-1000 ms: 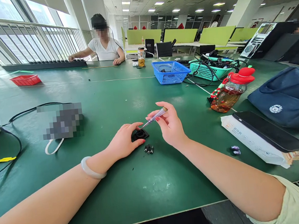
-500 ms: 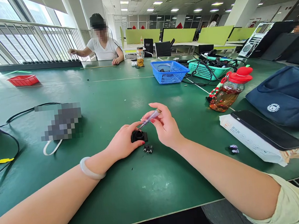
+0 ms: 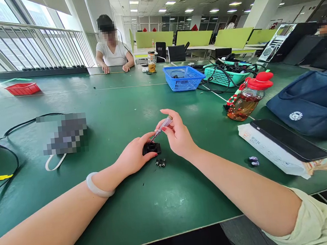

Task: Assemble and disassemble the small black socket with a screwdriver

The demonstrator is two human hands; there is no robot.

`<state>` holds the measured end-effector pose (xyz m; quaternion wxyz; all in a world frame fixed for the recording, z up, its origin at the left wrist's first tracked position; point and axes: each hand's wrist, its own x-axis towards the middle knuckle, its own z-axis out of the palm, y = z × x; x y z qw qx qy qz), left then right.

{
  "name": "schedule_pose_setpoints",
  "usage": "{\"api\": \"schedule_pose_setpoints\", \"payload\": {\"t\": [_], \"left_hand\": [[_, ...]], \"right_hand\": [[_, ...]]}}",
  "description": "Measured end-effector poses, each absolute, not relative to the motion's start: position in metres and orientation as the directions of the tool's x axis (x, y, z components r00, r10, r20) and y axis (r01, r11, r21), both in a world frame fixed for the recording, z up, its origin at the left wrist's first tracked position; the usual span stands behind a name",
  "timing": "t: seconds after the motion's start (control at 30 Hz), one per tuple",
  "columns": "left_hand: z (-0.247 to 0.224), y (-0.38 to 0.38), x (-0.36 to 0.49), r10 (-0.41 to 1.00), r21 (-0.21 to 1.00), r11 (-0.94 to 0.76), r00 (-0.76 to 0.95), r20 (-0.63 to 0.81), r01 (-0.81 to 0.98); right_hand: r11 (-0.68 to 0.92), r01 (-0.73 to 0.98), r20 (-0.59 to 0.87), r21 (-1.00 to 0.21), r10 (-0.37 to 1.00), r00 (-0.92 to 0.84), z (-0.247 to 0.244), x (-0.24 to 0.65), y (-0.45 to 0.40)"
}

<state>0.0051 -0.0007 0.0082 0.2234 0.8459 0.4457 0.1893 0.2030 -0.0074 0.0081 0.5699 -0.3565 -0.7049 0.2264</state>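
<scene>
In the middle of the green table, my left hand [image 3: 134, 153] is closed around the left side of a small black square part [image 3: 153, 148] with a raised round centre, thumb in front and fingers behind. My right hand [image 3: 179, 134] grips a screwdriver [image 3: 164, 126] with a clear purplish handle between thumb and fingers. The screwdriver slants down to the left, and its tip meets the back of the black part; the exact contact point is too small to make out. Just in front lie several small black pieces with metal ends [image 3: 161, 162].
A blurred dark device [image 3: 69, 133] with cables lies left. Beyond are a red tray [image 3: 23, 89], a blue basket [image 3: 183, 84] and a green basket [image 3: 220, 78] of cables. To the right are a red-lidded bottle [image 3: 244, 105], a phone [image 3: 289, 139] on a packet and a blue bag [image 3: 309, 104]. A person [image 3: 112, 54] sits opposite.
My right hand has lowered slightly and the screwdriver is a little lower with it. My left hand still holds the black part. The person opposite has brought a raised arm down onto the table.
</scene>
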Motion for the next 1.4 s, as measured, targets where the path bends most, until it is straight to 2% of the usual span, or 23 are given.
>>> {"api": "schedule_pose_setpoints", "payload": {"t": [0.2,0.43,0.53,0.7,0.87,0.97,1.07,1.17,1.27,1.4], "left_hand": [[0.01,-0.001,0.006,0.832,0.573,-0.501,0.543,0.114,0.648],[0.008,-0.001,0.005,0.809,0.563,-0.554,0.556,0.191,0.613],[0.008,-0.001,0.004,0.795,0.531,-0.591,0.55,0.256,0.608],[0.011,-0.005,0.004,0.79,0.403,-0.612,0.502,0.353,0.68],[0.019,-0.015,0.005,0.889,0.16,-0.447,0.418,0.187,0.88],[0.022,-0.018,0.007,0.911,0.104,-0.406,0.392,0.127,0.908],[0.019,-0.019,0.006,0.869,0.172,-0.487,0.455,0.195,0.856],[0.013,-0.018,0.004,0.718,0.289,-0.696,0.638,0.278,0.657],[0.008,-0.017,0.004,0.584,0.337,-0.798,0.779,0.229,0.499],[0.007,-0.015,0.007,0.531,0.345,-0.82,0.831,0.164,0.456]], "right_hand": [[0.718,0.194,0.734,-0.668,0.679,0.01,0.011,0.209,-0.014],[0.786,0.322,0.775,-0.527,0.6,-0.197,0.008,0.204,-0.017],[0.817,0.347,0.806,-0.46,0.548,-0.224,0.008,0.203,-0.018],[0.869,0.305,0.906,-0.391,0.421,-0.038,0.012,0.21,-0.02],[0.843,0.337,0.9,-0.419,0.435,0.03,0.007,0.223,-0.014],[0.806,0.365,0.873,-0.466,0.486,0.04,0.002,0.228,-0.008],[0.784,0.387,0.857,-0.485,0.514,0.035,0.0,0.23,-0.005],[0.79,0.398,0.867,-0.466,0.497,0.029,0.0,0.231,-0.004],[0.788,0.405,0.872,-0.464,0.488,0.049,0.002,0.233,-0.004],[0.754,0.41,0.847,-0.512,0.522,0.097,0.001,0.236,0.0]]}}
